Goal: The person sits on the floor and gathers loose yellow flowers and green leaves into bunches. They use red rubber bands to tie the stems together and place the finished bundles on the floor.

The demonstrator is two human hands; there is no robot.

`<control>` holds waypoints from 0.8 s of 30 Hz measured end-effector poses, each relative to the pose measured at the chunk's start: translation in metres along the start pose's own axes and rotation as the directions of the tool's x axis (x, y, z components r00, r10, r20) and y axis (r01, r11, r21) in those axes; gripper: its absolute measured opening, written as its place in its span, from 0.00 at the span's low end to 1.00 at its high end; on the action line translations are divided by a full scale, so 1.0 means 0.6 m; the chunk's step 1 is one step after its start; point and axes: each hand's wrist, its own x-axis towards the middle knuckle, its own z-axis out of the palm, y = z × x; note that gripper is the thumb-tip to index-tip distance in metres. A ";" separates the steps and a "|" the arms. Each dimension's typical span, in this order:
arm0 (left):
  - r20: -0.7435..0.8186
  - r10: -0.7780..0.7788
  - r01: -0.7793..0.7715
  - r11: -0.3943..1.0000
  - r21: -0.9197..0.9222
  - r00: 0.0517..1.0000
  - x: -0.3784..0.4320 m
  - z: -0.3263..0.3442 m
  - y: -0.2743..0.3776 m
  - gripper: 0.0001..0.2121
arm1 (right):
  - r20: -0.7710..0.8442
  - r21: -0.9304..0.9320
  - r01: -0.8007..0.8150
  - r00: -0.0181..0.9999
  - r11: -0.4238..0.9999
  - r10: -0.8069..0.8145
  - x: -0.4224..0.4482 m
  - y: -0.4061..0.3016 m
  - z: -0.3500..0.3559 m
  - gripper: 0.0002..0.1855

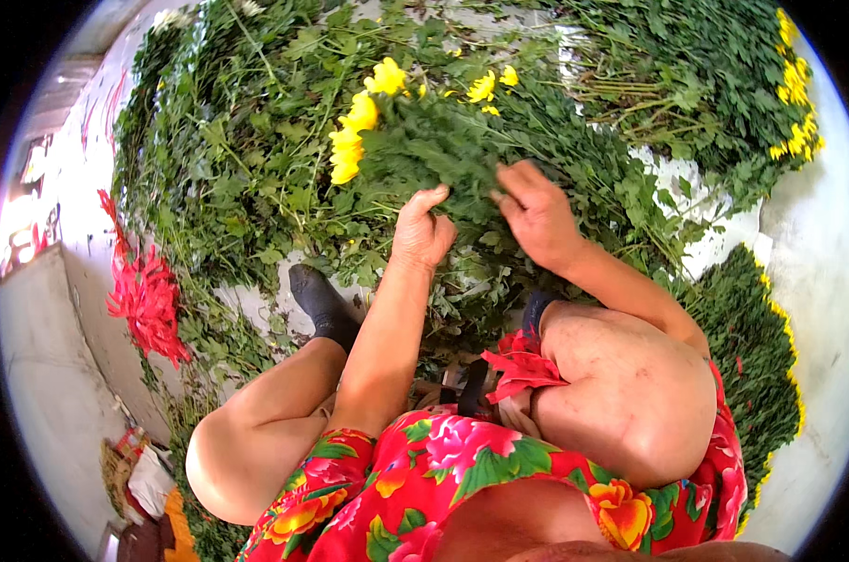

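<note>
My left hand (424, 230) is closed, thumb up, around a bunch of leafy chrysanthemum stems (424, 147). The yellow flower heads (354, 137) line up along the bunch's left end. On the other side, my right hand (539, 213) has bent fingers at the bunch's leaves, blurred by motion. Whether it pinches a stem cannot be seen. Beyond the hands lie more cut stems with a few yellow blooms (484, 88). Red strips (526, 369) rest between my legs, by the right knee.
Loose leafy stems (256, 154) cover much of the pale floor (803, 260). Stacked yellow chrysanthemums stand at the upper right (698, 77) and lower right (747, 351). A heap of red strips (147, 302) lies at left. Near the lower left wall is a white bag (150, 481).
</note>
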 end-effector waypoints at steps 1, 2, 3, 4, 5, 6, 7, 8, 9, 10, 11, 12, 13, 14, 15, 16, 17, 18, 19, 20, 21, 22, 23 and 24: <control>-0.048 -0.024 0.025 0.999 0.022 0.999 -0.005 0.003 -0.005 0.20 | 0.037 -0.043 0.018 0.999 0.999 -0.017 -0.003 -0.001 0.007 0.24; -0.097 -0.046 0.050 0.998 0.042 0.994 -0.010 0.006 -0.009 0.19 | 0.060 -0.080 0.098 0.994 0.992 -0.094 -0.007 -0.006 0.014 0.22; -0.148 -0.066 0.076 0.995 0.060 0.987 -0.017 0.015 -0.009 0.19 | 0.139 -0.188 0.183 0.978 0.965 -0.158 -0.007 -0.017 0.017 0.22; -0.196 -0.035 0.063 0.988 0.138 0.980 -0.021 0.029 -0.007 0.17 | 0.186 -0.219 0.222 0.965 0.950 -0.183 -0.008 -0.018 0.024 0.21; -0.180 0.007 0.019 0.990 0.142 0.984 -0.010 0.020 -0.014 0.17 | 0.235 -0.248 0.263 0.950 0.932 -0.205 -0.009 -0.015 0.029 0.21; -0.241 -0.016 0.055 0.987 0.152 0.970 -0.003 0.016 -0.011 0.17 | 0.252 -0.212 0.261 0.946 0.942 -0.205 -0.006 -0.012 0.030 0.21; -0.301 -0.038 0.090 0.983 0.160 0.953 0.003 0.012 -0.008 0.17 | 0.269 -0.176 0.259 0.941 0.950 -0.206 -0.001 -0.008 0.032 0.21; -0.298 -0.055 0.093 0.989 0.117 0.953 0.007 0.007 -0.007 0.17 | 0.286 -0.141 0.256 0.935 0.956 -0.209 0.005 -0.002 0.034 0.21; -0.299 -0.065 0.091 0.993 0.074 0.952 0.010 0.001 -0.004 0.18 | 0.224 -0.086 0.222 0.954 0.971 -0.199 0.013 0.018 0.035 0.20; -0.297 -0.073 0.085 0.996 0.029 0.952 0.011 -0.003 0.000 0.18 | 0.163 -0.029 0.194 0.969 0.981 -0.187 0.018 0.051 0.033 0.19; -0.294 -0.083 0.089 0.996 0.007 0.952 0.013 -0.004 0.001 0.18 | 0.100 0.024 0.159 0.982 0.987 -0.160 0.020 0.087 0.030 0.18; -0.298 -0.085 0.085 0.996 -0.015 0.951 0.010 -0.007 0.002 0.18 | 0.036 -0.129 0.020 0.999 0.991 -0.016 0.024 0.119 0.031 0.15; -0.298 -0.091 0.084 0.996 -0.036 0.950 0.009 -0.010 0.004 0.18 | -0.052 -0.273 -0.130 0.991 0.953 0.120 0.028 0.151 0.034 0.13; -0.360 -0.061 0.069 0.998 0.010 0.931 0.010 -0.012 0.001 0.19 | -0.076 -0.411 -0.113 0.993 0.904 0.089 0.028 0.184 0.042 0.11; -0.342 -0.071 0.075 0.997 0.000 0.937 0.012 -0.014 0.003 0.19 | -0.095 -0.541 -0.098 0.994 0.835 0.055 0.027 0.214 0.049 0.09; -0.324 -0.081 0.082 0.997 -0.012 0.943 0.012 -0.017 0.003 0.19 | -0.062 -0.531 -0.086 0.996 0.843 0.062 0.027 0.234 0.049 0.09; -0.305 -0.092 0.089 0.996 -0.023 0.948 0.013 -0.019 0.003 0.20 | -0.029 -0.521 -0.075 0.997 0.850 0.070 0.025 0.254 0.049 0.09; -0.324 -0.092 0.099 0.995 0.006 0.942 0.012 -0.017 0.008 0.20 | 0.006 -0.508 -0.060 0.997 0.859 0.073 0.029 0.260 0.048 0.09; -0.328 -0.081 0.091 0.996 0.014 0.941 0.011 -0.014 0.011 0.20 | -0.028 -0.376 -0.117 0.993 0.919 0.114 0.030 0.267 0.044 0.10; -0.330 -0.072 0.084 0.996 0.023 0.941 0.008 -0.010 0.010 0.20 | -0.057 -0.234 -0.170 0.985 0.957 0.161 0.032 0.275 0.038 0.11; -0.332 -0.064 0.077 0.997 0.028 0.941 0.005 -0.005 0.012 0.20 | -0.075 -0.090 -0.217 0.975 0.972 0.211 0.038 0.273 0.030 0.11; -0.320 -0.056 0.071 0.997 0.038 0.946 0.004 -0.004 0.013 0.20 | 0.002 0.031 -0.347 0.938 0.937 0.348 0.045 0.253 0.008 0.12; -0.315 -0.064 0.080 0.996 0.036 0.947 0.001 -0.001 0.015 0.20 | -0.018 0.140 -0.352 0.934 0.926 0.357 0.042 0.269 0.010 0.14; -0.303 -0.078 0.092 0.995 0.033 0.950 -0.003 0.013 0.020 0.20 | -0.040 0.186 -0.334 0.937 0.924 0.347 0.044 0.250 -0.006 0.15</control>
